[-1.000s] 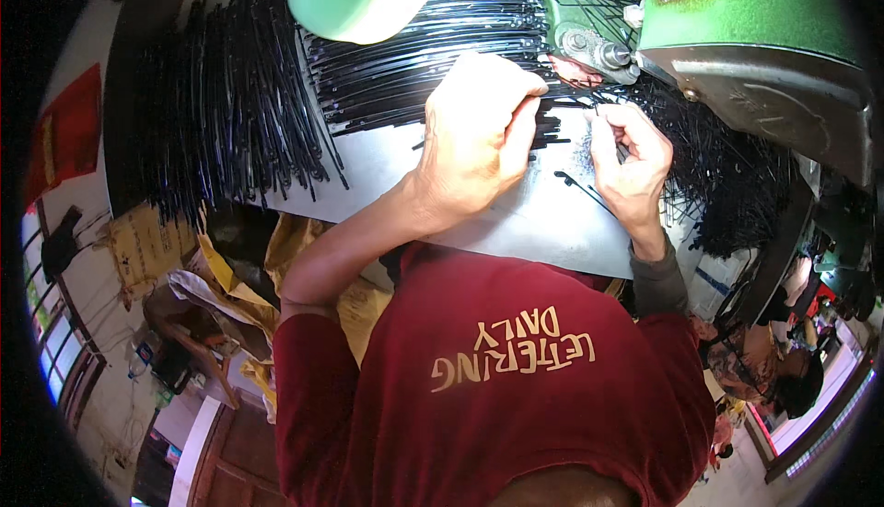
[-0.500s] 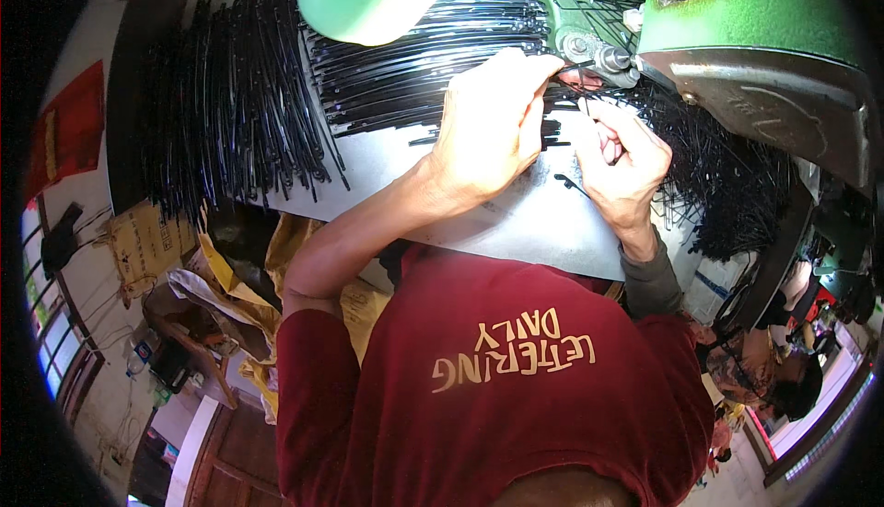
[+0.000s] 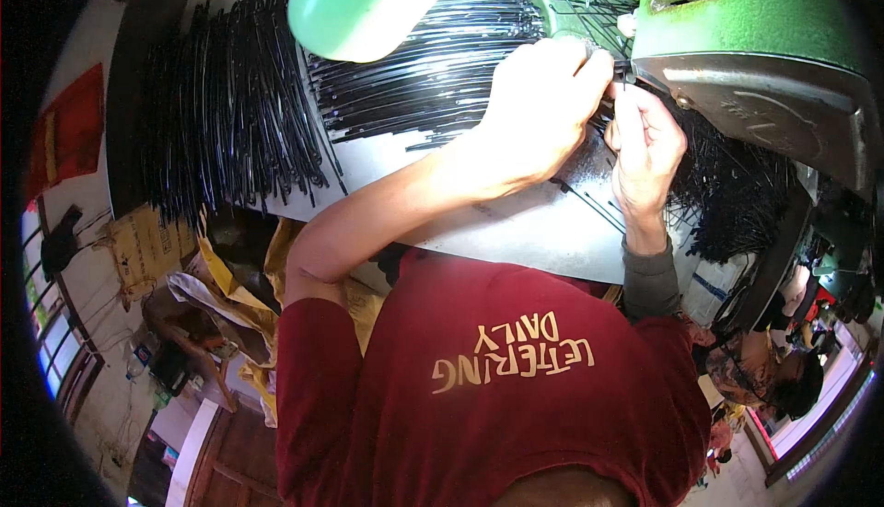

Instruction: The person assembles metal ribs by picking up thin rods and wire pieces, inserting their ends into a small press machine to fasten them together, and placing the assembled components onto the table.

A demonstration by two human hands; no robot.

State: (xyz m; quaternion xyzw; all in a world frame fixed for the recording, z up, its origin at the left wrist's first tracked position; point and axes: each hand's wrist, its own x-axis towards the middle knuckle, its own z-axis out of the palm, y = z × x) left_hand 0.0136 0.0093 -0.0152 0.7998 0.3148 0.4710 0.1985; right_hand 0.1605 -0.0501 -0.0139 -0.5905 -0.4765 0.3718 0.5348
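Observation:
My left hand (image 3: pixel 548 111) is closed, fingertips pinched together beside the working end of a green machine (image 3: pixel 746 10). What its fingers hold is hidden behind the knuckles. Close against it, my right hand (image 3: pixel 649 148) is also closed, thumb and forefinger pinching a small dark end of a thin black rod (image 3: pixel 623 76). Under the left forearm, rows of thin black rods (image 3: pixel 405 93) lie side by side on a pale metal tabletop (image 3: pixel 516 231). A few loose rods (image 3: pixel 589 201) rest below the hands.
Another bundle of black rods (image 3: pixel 244 102) lies at the left. A tangled heap of black rods (image 3: pixel 746 185) sits right of my right hand, under the machine. A bright green lamp shade (image 3: pixel 345 10) hangs over the rows. Cardboard (image 3: pixel 147 249) is at the lower left.
Both hands have shifted to the right, the left one more, and come together near the machine. The fingertips that showed between them are now mostly covered by my left hand.

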